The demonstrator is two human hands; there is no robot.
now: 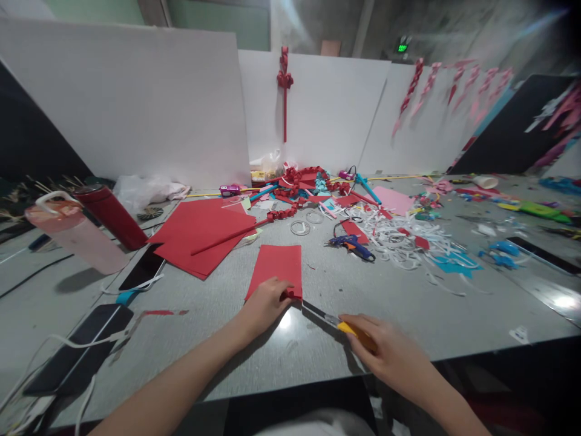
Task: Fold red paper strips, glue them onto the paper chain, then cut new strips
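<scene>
A folded red sheet of paper (278, 269) lies on the grey table in front of me. At its near edge my left hand (271, 295) presses down, fingers curled and closed on the paper. My right hand (384, 345) is wrapped round the yellow handle of a utility knife (333, 319), its long blade extended. The blade's tip meets the near right corner of the red paper; whether it is inside the fold I cannot tell.
Larger red sheets (200, 233) lie behind on the left, beside a red bottle (111, 215) and a pink bottle (79, 236). A blue glue gun (351, 245) and white paper strips (399, 239) lie right of centre. Phones (79, 351) and cables are at left.
</scene>
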